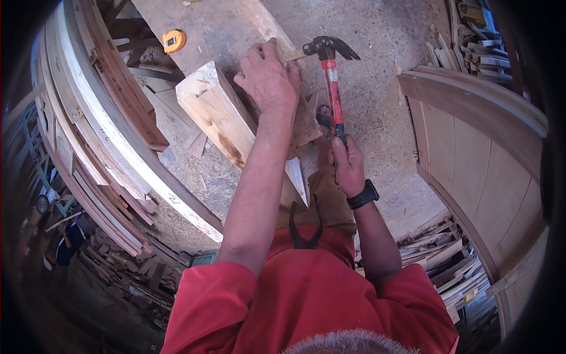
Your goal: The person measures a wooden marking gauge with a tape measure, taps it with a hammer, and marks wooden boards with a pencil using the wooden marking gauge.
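Observation:
My right hand is wrapped round the red and dark handle of a claw hammer. The hammer's dark head is up beside my left hand, touching or nearly touching the end of a small pale wooden strip. My left fingers and thumb are closed on that strip, over the edge of a pale board on the bench. Just left of my left forearm lies a thick squared wooden block, its cut end facing away from me. What lies under my left palm is hidden.
An orange tape measure lies on the bench top. Long timbers lean at the left. A panelled wooden door or frame stands at the right. Scrap wood is piled low right. A pale pointed piece sits by my legs.

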`<action>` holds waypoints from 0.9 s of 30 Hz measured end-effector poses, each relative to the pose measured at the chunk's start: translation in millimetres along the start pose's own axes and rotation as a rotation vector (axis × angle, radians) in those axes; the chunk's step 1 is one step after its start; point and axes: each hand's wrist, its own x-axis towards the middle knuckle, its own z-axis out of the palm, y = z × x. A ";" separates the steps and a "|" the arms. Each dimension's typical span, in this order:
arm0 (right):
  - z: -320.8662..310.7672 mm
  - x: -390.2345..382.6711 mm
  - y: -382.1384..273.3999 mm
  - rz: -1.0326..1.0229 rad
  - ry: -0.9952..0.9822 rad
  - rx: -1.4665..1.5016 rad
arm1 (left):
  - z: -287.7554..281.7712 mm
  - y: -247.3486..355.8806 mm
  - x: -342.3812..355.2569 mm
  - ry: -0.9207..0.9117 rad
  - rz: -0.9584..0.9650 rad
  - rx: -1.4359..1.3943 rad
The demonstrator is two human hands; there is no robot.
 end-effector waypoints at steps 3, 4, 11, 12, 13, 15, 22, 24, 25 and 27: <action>4.6 -1.1 -6.2 0.038 -0.001 0.036 | 1.7 0.1 -0.4 0.010 0.001 0.001; 5.9 -2.3 -6.4 0.045 0.015 0.062 | 1.5 0.0 -0.6 0.013 0.002 -0.003; 8.9 -1.0 -6.6 0.066 0.025 0.039 | 2.0 0.9 -0.3 0.016 0.021 0.016; 4.2 -1.0 -7.8 0.098 0.004 0.075 | 2.4 0.7 -0.2 0.016 0.013 0.014; 1.7 -1.1 -7.8 0.131 -0.015 0.112 | 2.7 0.7 -0.3 0.015 0.005 0.012; 4.9 -5.9 -4.3 0.097 0.013 0.124 | 3.3 1.0 -0.4 0.014 0.008 0.012; 8.7 4.7 1.4 -0.017 0.028 0.004 | 3.6 1.1 0.3 0.015 0.020 0.026; 9.5 1.6 1.9 -0.016 0.039 0.023 | 4.0 0.2 -0.4 0.024 0.022 0.019; 9.8 -0.3 1.3 -0.016 0.049 0.041 | 4.1 0.1 -0.6 0.033 0.023 0.012; 8.2 -3.6 7.3 -0.044 0.054 0.041 | 5.0 0.6 0.0 0.029 0.022 0.005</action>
